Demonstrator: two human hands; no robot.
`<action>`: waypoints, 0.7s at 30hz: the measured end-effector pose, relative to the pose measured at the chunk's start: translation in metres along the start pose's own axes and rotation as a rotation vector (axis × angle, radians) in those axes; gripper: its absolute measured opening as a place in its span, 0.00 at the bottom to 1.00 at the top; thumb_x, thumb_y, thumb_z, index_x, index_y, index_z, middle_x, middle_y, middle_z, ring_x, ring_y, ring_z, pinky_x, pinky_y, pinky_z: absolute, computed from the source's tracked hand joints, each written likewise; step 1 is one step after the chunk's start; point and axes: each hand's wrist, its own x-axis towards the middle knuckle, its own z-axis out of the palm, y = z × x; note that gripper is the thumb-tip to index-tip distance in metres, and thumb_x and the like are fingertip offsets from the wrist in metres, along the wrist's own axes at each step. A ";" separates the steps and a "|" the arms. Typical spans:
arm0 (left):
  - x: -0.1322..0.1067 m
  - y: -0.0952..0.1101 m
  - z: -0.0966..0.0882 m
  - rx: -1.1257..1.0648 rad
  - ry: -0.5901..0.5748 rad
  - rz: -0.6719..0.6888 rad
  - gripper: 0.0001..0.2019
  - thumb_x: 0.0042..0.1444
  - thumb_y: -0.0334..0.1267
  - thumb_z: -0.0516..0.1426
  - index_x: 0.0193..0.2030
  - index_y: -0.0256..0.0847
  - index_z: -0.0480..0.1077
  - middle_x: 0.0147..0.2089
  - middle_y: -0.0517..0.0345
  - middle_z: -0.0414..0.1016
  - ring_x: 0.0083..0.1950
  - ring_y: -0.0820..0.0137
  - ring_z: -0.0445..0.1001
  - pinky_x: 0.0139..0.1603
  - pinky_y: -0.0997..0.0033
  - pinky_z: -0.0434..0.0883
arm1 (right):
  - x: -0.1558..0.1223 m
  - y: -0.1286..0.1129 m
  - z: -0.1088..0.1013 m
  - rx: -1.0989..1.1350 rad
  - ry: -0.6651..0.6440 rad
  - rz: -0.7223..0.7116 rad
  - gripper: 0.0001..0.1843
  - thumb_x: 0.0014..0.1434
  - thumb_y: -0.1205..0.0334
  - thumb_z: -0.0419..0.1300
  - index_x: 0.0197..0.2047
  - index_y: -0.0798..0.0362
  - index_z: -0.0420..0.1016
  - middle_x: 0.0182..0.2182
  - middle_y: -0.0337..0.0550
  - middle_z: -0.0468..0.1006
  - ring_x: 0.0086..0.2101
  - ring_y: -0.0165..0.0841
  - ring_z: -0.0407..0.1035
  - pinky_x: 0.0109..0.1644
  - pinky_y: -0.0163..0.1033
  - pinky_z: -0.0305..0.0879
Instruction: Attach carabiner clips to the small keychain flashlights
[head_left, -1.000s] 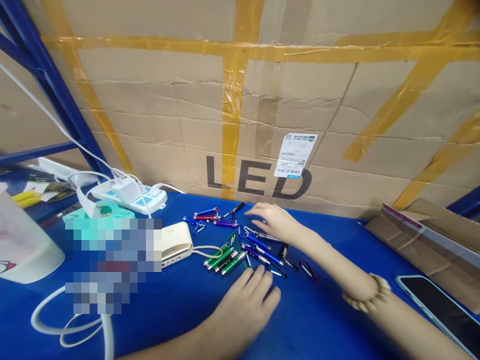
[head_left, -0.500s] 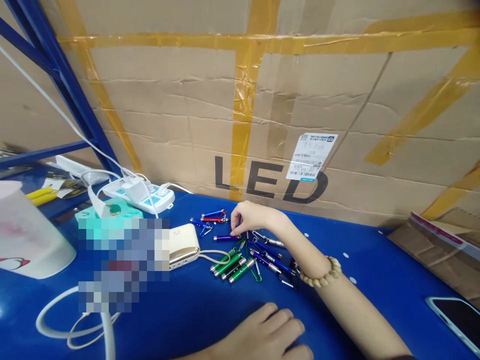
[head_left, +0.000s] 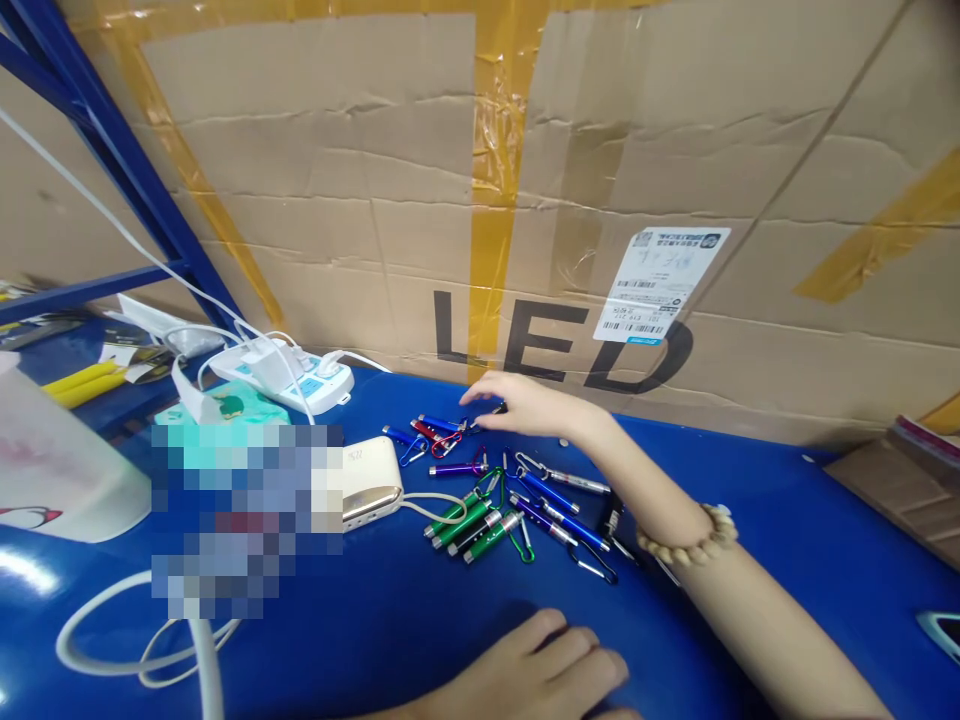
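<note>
Reaching over keychain flashlights (head_left: 484, 533), the right hand's (head_left: 529, 405) narrow grip sits at a black one (head_left: 496, 408), hold unclear; the left hand (head_left: 544, 672) lies open.

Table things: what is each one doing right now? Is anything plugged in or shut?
Right hand: open, reaching over the pile.
Left hand: resting on the blue table.
Keychain flashlights: lying in a loose pile.
Power strip: plugs in it.
Power bank: lying flat, cable attached.
Cardboard carton: taped.

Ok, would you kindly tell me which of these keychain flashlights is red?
The red keychain flashlight lies just left of the right hand, beside a blue one; no other flashlight there is red.
</note>
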 end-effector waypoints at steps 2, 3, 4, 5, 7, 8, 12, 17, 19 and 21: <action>0.000 0.000 0.000 -0.014 -0.003 -0.008 0.07 0.64 0.34 0.48 0.41 0.40 0.67 0.41 0.59 0.70 0.41 0.72 0.68 0.44 0.72 0.62 | -0.005 0.011 -0.007 -0.092 0.046 0.108 0.20 0.55 0.73 0.56 0.52 0.54 0.69 0.51 0.47 0.69 0.50 0.36 0.64 0.54 0.41 0.59; 0.000 0.000 -0.001 -0.021 0.002 -0.013 0.08 0.64 0.33 0.47 0.40 0.40 0.67 0.41 0.60 0.70 0.41 0.72 0.68 0.44 0.73 0.62 | -0.006 0.015 -0.008 -0.119 0.053 0.151 0.22 0.54 0.77 0.55 0.52 0.54 0.69 0.52 0.48 0.69 0.51 0.38 0.63 0.55 0.43 0.59; 0.000 0.000 -0.001 -0.029 0.003 -0.017 0.08 0.64 0.33 0.47 0.40 0.40 0.67 0.41 0.60 0.70 0.41 0.72 0.68 0.44 0.73 0.62 | -0.007 0.018 -0.007 -0.137 0.046 0.186 0.24 0.52 0.79 0.55 0.52 0.54 0.70 0.52 0.48 0.69 0.51 0.38 0.63 0.55 0.44 0.58; 0.001 0.000 -0.001 -0.033 0.002 -0.019 0.08 0.64 0.33 0.47 0.40 0.40 0.67 0.41 0.60 0.70 0.41 0.72 0.68 0.44 0.73 0.62 | -0.006 0.021 -0.005 -0.140 0.030 0.207 0.24 0.51 0.80 0.55 0.50 0.55 0.71 0.51 0.48 0.70 0.51 0.39 0.64 0.54 0.44 0.59; 0.000 0.000 0.000 -0.032 -0.006 -0.019 0.08 0.64 0.33 0.47 0.41 0.40 0.67 0.40 0.59 0.70 0.41 0.72 0.68 0.44 0.73 0.62 | -0.004 0.023 0.000 -0.128 -0.015 0.233 0.22 0.49 0.80 0.56 0.47 0.56 0.73 0.47 0.48 0.73 0.48 0.38 0.67 0.51 0.42 0.62; 0.000 0.000 0.000 -0.030 -0.010 -0.017 0.08 0.64 0.34 0.47 0.41 0.40 0.67 0.41 0.59 0.70 0.41 0.72 0.68 0.44 0.73 0.61 | -0.002 0.022 0.002 -0.118 -0.040 0.244 0.19 0.49 0.78 0.58 0.45 0.56 0.74 0.44 0.47 0.75 0.45 0.37 0.69 0.48 0.40 0.64; 0.001 0.000 0.000 -0.015 -0.022 -0.026 0.08 0.64 0.35 0.48 0.42 0.39 0.67 0.41 0.59 0.70 0.40 0.73 0.68 0.43 0.74 0.62 | 0.000 0.016 0.002 -0.056 -0.144 0.282 0.13 0.47 0.70 0.62 0.39 0.56 0.77 0.31 0.42 0.78 0.30 0.32 0.72 0.33 0.35 0.66; 0.003 -0.001 -0.002 -0.030 0.003 -0.060 0.08 0.64 0.35 0.48 0.43 0.38 0.67 0.39 0.60 0.71 0.39 0.73 0.69 0.42 0.74 0.63 | -0.007 0.008 -0.013 -0.003 -0.174 0.288 0.12 0.47 0.67 0.61 0.38 0.58 0.76 0.29 0.43 0.79 0.25 0.30 0.71 0.27 0.33 0.65; 0.003 -0.002 -0.003 -0.041 -0.013 -0.066 0.08 0.64 0.35 0.48 0.42 0.38 0.67 0.40 0.59 0.71 0.39 0.73 0.69 0.42 0.74 0.63 | -0.010 0.006 -0.018 -0.004 -0.136 0.281 0.13 0.48 0.67 0.60 0.39 0.58 0.75 0.30 0.43 0.78 0.28 0.30 0.71 0.28 0.33 0.65; 0.003 -0.002 -0.004 -0.055 -0.039 -0.074 0.08 0.64 0.35 0.48 0.43 0.39 0.67 0.40 0.59 0.71 0.39 0.74 0.69 0.42 0.75 0.63 | -0.011 0.004 -0.020 -0.006 -0.122 0.274 0.12 0.49 0.67 0.60 0.40 0.57 0.74 0.30 0.43 0.78 0.28 0.30 0.71 0.28 0.33 0.65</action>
